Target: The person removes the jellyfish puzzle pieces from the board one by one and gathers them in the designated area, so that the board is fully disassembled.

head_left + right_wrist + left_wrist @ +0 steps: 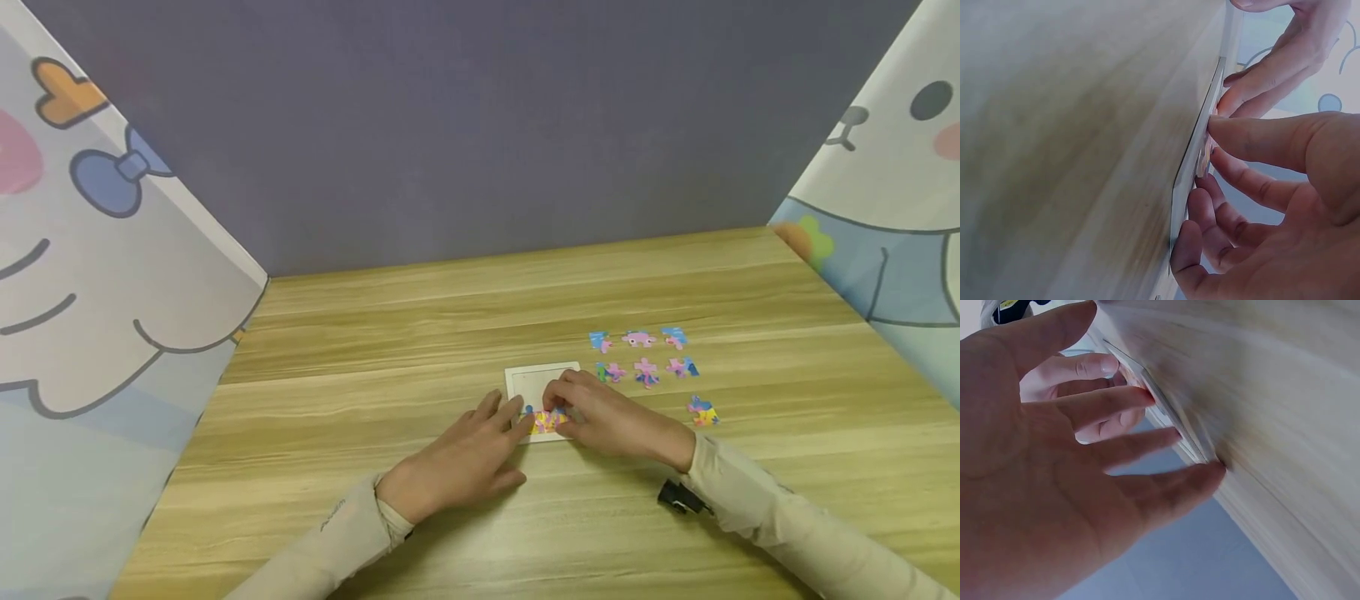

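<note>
A white puzzle tray (534,379) lies on the wooden table, with yellow, pink and blue puzzle pieces (546,422) along its near edge. My left hand (461,458) reaches in from the left, fingers fairly straight, fingertips on the tray's left side and the leftmost pieces. In the left wrist view its fingers (1141,450) spread along the tray edge. My right hand (607,417) bends over the tray's near right corner. Its thumb and curled index finger pinch a puzzle piece (1202,164) at the tray, largely hidden by the fingers.
Right of the tray lie loose puzzle pieces in two rows, among them a pink one with eyes (639,339) and a pink and blue one (647,372). A blue and yellow piece (702,411) lies nearer the right forearm. A grey wall panel (480,133) bounds the table's back.
</note>
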{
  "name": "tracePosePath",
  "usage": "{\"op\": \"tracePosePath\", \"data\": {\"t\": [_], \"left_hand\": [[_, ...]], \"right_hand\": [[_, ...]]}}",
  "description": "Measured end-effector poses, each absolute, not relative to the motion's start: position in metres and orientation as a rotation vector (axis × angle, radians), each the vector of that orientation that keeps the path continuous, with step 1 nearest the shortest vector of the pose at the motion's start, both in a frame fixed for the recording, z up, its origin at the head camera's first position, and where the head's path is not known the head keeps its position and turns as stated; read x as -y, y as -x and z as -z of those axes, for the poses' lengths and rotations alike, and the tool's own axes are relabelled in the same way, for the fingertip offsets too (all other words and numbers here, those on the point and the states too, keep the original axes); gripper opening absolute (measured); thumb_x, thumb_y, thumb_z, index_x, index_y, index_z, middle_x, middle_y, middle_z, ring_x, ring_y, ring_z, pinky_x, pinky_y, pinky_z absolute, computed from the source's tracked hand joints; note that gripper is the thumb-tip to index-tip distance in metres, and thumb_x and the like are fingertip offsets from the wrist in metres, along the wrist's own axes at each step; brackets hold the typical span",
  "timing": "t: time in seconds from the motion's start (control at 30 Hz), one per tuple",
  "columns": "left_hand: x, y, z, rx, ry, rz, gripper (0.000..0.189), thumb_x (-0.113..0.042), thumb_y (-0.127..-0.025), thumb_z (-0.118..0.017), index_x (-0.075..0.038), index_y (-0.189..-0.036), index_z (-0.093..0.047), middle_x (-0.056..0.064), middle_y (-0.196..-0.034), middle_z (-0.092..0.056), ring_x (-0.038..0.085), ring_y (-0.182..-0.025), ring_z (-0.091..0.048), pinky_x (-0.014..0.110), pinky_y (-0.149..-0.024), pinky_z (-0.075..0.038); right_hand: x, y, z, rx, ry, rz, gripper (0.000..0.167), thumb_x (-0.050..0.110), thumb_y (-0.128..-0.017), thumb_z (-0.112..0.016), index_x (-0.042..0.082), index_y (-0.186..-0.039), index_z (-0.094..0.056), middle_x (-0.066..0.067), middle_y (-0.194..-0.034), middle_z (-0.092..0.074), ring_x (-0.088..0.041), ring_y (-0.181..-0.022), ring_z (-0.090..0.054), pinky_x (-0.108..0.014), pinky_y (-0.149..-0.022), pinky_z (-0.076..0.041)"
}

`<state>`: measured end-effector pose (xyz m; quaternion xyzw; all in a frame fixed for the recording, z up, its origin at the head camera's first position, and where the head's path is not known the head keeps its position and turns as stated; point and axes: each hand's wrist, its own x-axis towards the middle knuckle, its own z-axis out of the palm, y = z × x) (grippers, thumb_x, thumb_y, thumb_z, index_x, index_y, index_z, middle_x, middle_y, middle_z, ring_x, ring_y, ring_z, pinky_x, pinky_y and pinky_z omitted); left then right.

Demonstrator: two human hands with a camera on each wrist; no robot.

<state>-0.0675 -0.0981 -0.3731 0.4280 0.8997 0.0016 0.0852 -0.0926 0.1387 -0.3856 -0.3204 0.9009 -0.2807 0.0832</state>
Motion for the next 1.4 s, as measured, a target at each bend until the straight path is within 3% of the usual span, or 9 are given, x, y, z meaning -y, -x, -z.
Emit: {"op": "tracePosePath", "data": {"t": [0.53, 1.07, 1.4], "left_hand": [[0.097, 0.065, 0.371, -2.708, -1.255, 0.05, 0.071, -0.05, -0.095, -0.063, -0.012, -0.151, -0.044, 0.021, -0.155, -0.036, 0.042, -0.139, -0.039, 0.049, -0.097, -0.051], [0.099, 0.068, 0.37, -2.692, -1.23, 0.012, 0.07, -0.048, -0.095, -0.064, -0.015, -0.152, -0.042, 0.018, -0.156, -0.036, 0.039, -0.14, -0.038, 0.048, -0.098, -0.05], [0.101, 0.069, 0.37, -2.676, -1.228, -0.025, 0.068, -0.046, -0.095, -0.065, -0.017, -0.152, -0.043, 0.017, -0.156, -0.036, 0.039, -0.14, -0.038, 0.049, -0.098, -0.05]], "right_hand": [[-0.141, 0.096, 0.384, -2.658, 0.912, 0.865, 0.024, 0.004, -0.083, -0.076, 0.016, -0.097, -0.062, 0.004, -0.091, -0.056, -0.015, -0.088, -0.053, -0.035, -0.081, -0.045], [-0.143, 0.101, 0.38, -2.606, 0.962, 1.012, 0.024, -0.008, -0.084, -0.065, 0.015, -0.091, -0.064, 0.005, -0.085, -0.061, -0.008, -0.074, -0.052, -0.026, -0.066, -0.047], [-0.153, 0.1, 0.375, -2.589, 0.905, 1.077, 0.022, -0.003, -0.09, -0.066, 0.018, -0.095, -0.066, 0.004, -0.088, -0.061, -0.011, -0.073, -0.055, -0.025, -0.063, -0.049]]}}
